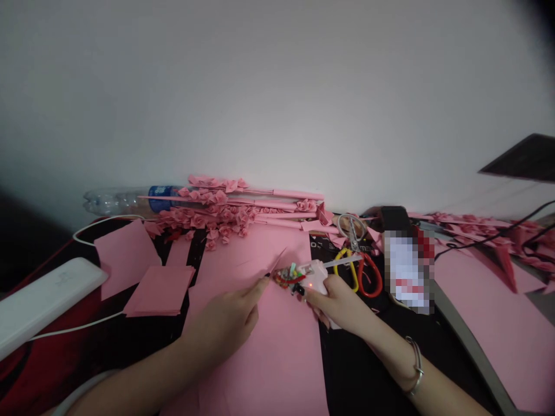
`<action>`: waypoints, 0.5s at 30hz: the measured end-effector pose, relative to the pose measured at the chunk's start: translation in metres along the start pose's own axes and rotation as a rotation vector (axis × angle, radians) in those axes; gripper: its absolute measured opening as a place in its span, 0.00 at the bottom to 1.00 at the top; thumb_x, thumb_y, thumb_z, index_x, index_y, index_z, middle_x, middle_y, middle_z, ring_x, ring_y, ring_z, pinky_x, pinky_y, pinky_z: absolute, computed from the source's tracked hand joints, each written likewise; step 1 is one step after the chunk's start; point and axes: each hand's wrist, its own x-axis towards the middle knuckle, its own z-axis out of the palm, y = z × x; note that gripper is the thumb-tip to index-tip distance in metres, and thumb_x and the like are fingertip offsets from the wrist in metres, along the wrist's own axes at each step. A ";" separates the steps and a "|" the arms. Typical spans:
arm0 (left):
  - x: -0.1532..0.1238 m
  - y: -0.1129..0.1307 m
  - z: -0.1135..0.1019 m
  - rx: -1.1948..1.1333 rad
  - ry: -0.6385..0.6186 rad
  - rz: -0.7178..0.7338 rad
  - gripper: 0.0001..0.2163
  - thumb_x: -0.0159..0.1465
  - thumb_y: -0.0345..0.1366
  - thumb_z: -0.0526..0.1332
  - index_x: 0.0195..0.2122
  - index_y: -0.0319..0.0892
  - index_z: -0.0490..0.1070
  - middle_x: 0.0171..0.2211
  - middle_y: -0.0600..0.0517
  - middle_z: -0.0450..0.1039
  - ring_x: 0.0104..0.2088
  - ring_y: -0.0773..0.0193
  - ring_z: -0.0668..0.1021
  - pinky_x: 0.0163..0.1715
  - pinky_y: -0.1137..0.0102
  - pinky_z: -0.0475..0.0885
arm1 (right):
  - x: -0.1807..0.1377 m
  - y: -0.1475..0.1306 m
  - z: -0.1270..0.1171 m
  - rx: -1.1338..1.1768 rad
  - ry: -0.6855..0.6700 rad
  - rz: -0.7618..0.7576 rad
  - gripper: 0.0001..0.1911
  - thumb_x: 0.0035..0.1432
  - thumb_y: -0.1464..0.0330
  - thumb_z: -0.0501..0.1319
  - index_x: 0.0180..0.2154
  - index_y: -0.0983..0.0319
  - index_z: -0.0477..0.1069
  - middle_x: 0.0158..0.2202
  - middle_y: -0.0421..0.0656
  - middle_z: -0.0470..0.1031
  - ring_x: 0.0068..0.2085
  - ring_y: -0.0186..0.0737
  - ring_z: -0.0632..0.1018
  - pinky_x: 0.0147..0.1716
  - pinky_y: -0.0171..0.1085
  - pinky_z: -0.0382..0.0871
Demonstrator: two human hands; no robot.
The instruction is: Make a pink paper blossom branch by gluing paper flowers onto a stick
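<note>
My left hand [232, 312] pinches a thin, pointed piece of pink paper [278, 261] between thumb and index finger, low over the pink sheets. Wrapped around a pale glue gun [318, 274] is my right hand [344, 306], which wears a bracelet on the wrist. The gun's nozzle end, covered with multicoloured bits, is close to the paper piece; whether they touch I cannot tell. A small orange light glows on its side, and a translucent glue stick [342, 261] sticks out at the back. Beneath both hands lies a long pink sheet [269, 358].
Folded pink paper flowers [225, 216] and a clear bottle [117, 201] line the wall. Scissors [369, 276] and a phone [407, 271] lie to the right. Pink paper squares [158, 292] and a white power bank [52, 303] with a cable are at left.
</note>
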 end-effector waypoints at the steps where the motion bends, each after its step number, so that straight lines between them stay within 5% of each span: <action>1: 0.000 0.000 0.000 -0.008 0.002 0.004 0.29 0.63 0.27 0.49 0.67 0.43 0.57 0.42 0.45 0.81 0.35 0.55 0.82 0.35 0.64 0.75 | -0.001 0.001 0.000 -0.005 -0.025 0.012 0.15 0.58 0.64 0.58 0.21 0.62 0.67 0.13 0.37 0.68 0.14 0.29 0.68 0.13 0.27 0.58; 15: 0.001 0.003 -0.005 -0.027 -0.037 0.000 0.30 0.62 0.26 0.49 0.68 0.40 0.54 0.39 0.45 0.81 0.36 0.55 0.81 0.36 0.63 0.75 | -0.005 0.000 -0.001 0.006 -0.092 0.050 0.12 0.57 0.64 0.59 0.25 0.63 0.70 0.12 0.35 0.67 0.13 0.29 0.67 0.12 0.27 0.57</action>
